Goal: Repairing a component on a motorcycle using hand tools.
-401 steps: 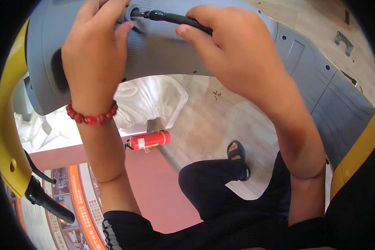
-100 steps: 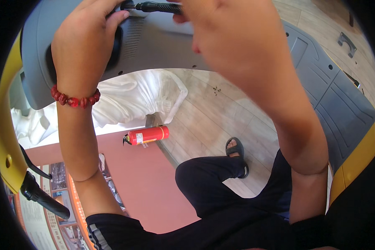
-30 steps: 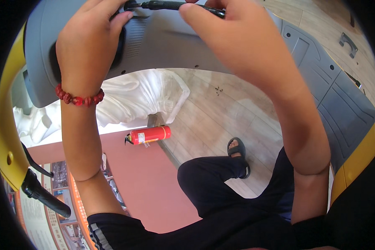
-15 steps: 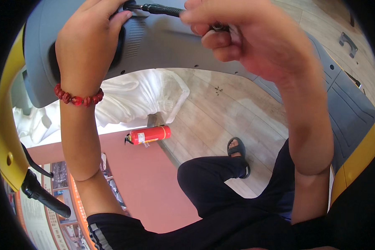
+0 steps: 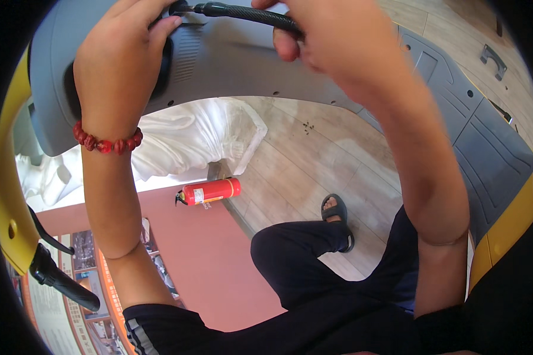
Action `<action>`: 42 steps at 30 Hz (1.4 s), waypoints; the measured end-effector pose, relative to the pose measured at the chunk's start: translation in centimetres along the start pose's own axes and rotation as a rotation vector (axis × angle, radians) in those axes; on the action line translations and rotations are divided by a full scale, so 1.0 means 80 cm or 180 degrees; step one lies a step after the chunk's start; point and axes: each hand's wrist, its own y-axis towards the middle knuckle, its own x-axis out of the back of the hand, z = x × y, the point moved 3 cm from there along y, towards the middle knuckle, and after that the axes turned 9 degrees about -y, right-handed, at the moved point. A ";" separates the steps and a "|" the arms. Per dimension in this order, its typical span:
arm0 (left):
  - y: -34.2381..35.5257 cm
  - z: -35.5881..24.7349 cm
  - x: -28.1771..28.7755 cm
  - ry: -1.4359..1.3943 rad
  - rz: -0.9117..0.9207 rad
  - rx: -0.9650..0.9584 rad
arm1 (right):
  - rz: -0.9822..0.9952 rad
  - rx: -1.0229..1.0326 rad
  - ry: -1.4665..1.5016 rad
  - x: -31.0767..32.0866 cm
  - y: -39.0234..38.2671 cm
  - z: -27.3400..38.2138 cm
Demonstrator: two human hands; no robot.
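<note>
A black, textured flexible-shaft driver [image 5: 254,15] runs across the top of the view, its metal front end pointing left over a grey plastic panel [image 5: 237,71]. Fingers and thumb of my left hand [image 5: 124,50] close around a small black round piece [image 5: 176,8] at that front end; some fingertips pass out of the top edge. This wrist wears a red bead bracelet [image 5: 106,144]. My right hand [image 5: 343,44], slightly blurred, is closed on the driver's rear part, its back hiding the handle. One curled finger shows beneath the shaft.
Yellow frame parts [image 5: 12,195] with a black handle grip [image 5: 65,281] curve along the left. Below the panel lie a red fire extinguisher [image 5: 212,191] and a white sculpture [image 5: 189,136]. Small dark bits [image 5: 308,127] and a grey bracket [image 5: 493,61] rest on the wooden floor.
My right hand has rotated, so its back now shows rather than its curled fingers. More of the shaft is visible and it slopes down to the right. My left hand keeps nearly the same place.
</note>
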 end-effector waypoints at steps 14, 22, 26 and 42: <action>-0.009 0.044 -0.006 0.0072 0.0391 -0.0114 | -0.1042 0.1662 -0.2052 -0.002 -0.008 0.010; -0.011 0.047 -0.007 0.0170 0.0379 -0.0225 | -0.1683 0.2429 -0.2833 -0.014 -0.007 0.010; -0.010 0.047 -0.007 0.0175 0.0450 -0.0078 | -0.0243 -0.0025 -0.0751 0.002 -0.004 0.014; -0.010 0.043 -0.006 0.0031 0.0355 -0.0150 | -0.1457 0.1860 -0.1869 -0.014 -0.008 0.003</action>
